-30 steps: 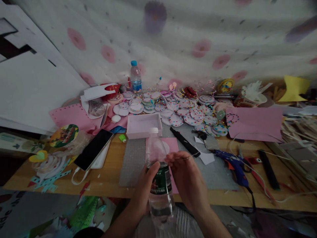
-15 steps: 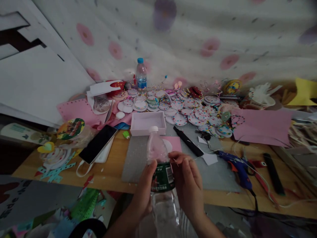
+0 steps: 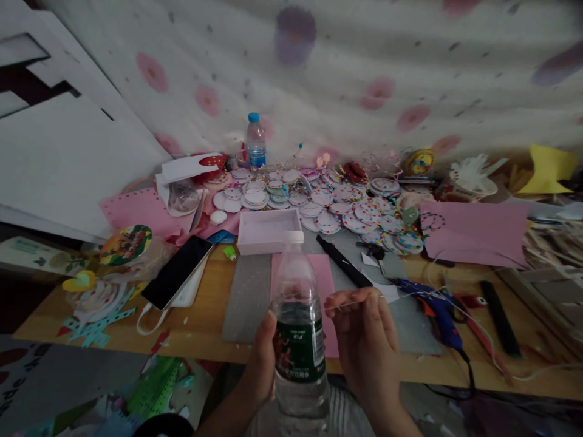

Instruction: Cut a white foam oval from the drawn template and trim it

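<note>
A clear plastic water bottle (image 3: 298, 279) with a white cap and dark green label stands roughly upright in front of me, its lower part holding water. My left hand (image 3: 262, 358) is wrapped round its left side at the label. Just right of the bottle, my right hand (image 3: 367, 346) pinches a thin pale strand (image 3: 348, 303), thread or wire, I cannot tell which. The right fingers are apart from the bottle. Behind it lie a pink sheet (image 3: 322, 273) and a grey mat (image 3: 246, 297). An open white box (image 3: 268, 249) sits just beyond the cap.
Many dotted paper discs (image 3: 328, 221) cover the back of the table. To the left are a phone (image 3: 177, 273) and a bottle with a blue cap (image 3: 256, 142). On the right lie a blue glue gun (image 3: 439, 309), a black stick (image 3: 501, 318) and a pink card (image 3: 473, 233).
My right hand has moved right, away from the bottle's side, with the strand still pinched. The bottle has shifted slightly toward me in my left hand. The view has turned a little.
</note>
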{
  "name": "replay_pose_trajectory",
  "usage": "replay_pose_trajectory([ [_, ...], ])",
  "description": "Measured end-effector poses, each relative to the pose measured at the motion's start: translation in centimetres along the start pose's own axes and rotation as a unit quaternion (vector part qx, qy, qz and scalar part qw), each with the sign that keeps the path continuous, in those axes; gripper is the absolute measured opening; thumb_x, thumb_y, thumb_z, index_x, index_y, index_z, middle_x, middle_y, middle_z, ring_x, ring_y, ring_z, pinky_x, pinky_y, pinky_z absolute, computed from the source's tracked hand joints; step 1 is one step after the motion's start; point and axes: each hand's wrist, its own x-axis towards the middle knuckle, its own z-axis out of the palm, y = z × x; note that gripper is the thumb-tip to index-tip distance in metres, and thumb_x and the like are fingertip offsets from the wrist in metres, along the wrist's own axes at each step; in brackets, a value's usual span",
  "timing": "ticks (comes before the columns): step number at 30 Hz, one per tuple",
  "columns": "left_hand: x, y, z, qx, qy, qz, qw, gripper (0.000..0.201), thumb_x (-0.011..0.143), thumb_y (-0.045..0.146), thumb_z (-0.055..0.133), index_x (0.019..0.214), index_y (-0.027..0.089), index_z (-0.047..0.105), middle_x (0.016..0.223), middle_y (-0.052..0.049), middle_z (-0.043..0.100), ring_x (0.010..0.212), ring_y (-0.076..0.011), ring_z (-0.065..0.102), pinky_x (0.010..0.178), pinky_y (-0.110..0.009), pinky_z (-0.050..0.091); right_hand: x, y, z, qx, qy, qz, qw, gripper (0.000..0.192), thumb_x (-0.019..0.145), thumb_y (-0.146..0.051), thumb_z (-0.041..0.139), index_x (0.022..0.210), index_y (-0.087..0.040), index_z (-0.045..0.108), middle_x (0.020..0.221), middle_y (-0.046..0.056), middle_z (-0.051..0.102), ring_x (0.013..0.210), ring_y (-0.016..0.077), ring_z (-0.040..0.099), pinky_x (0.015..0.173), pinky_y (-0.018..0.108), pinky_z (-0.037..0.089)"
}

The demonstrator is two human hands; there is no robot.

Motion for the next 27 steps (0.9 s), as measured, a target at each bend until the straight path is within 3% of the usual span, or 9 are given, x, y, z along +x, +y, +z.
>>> replay_pose_trajectory([
  [5,0.1,0.8,0.4,-0.027,-0.021,-0.039,0.999,0.076,0.059,0.074,0.067,0.101,0.010,0.069,0.078,-0.013,0.072,0.076,-0.0300,0.069,0.068,-0.037,0.053,0.0,0.1,-0.3,-0.025,0.000,0.001,1.000,0.021,0.092,-0.038,0.054,0.078,-0.025,0.061,0.072,0.001,0.069,0.067,0.0139,0.062,0.059,0.025,0.050],
  [12,0.3,0.9,-0.1,-0.040,0.097,-0.034,0.994,0.059,0.064,0.064,0.070,0.094,0.012,0.070,0.075,-0.009,0.072,0.074,-0.0259,0.069,0.067,-0.032,0.053,0.2,0.4,-0.1,-0.039,-0.031,0.000,0.999,0.019,0.093,-0.042,0.052,0.088,-0.028,0.065,0.079,0.001,0.069,0.059,0.0124,0.059,0.046,0.021,0.042],
  [17,0.8,0.2,-0.1,-0.003,0.144,0.021,0.989,0.054,0.063,0.059,0.075,0.093,0.015,0.069,0.091,-0.007,0.073,0.089,-0.0261,0.067,0.078,-0.032,0.051,0.1,1.3,-0.1,-0.036,-0.071,0.011,0.997,0.014,0.092,-0.035,0.056,0.088,-0.028,0.068,0.085,0.001,0.068,0.078,0.0139,0.064,0.070,0.026,0.051],
  [21,1.3,-0.6,0.2,0.026,0.139,0.040,0.989,0.052,0.063,0.058,0.076,0.094,0.016,0.070,0.100,-0.006,0.072,0.104,-0.0275,0.062,0.091,-0.033,0.046,-0.2,1.8,0.0,-0.050,-0.057,0.003,0.997,0.015,0.092,-0.035,0.056,0.084,-0.027,0.066,0.085,0.001,0.063,0.081,0.0142,0.060,0.072,0.025,0.049],
  [27,1.6,-1.1,0.6,-0.027,0.085,-0.010,0.996,0.059,0.063,0.062,0.074,0.097,0.013,0.072,0.095,-0.009,0.074,0.103,-0.0320,0.064,0.092,-0.039,0.047,0.0,2.0,-0.5,-0.021,-0.012,0.039,0.999,0.016,0.090,-0.031,0.057,0.080,-0.025,0.066,0.093,0.001,0.058,0.082,0.0130,0.056,0.073,0.023,0.047],
])
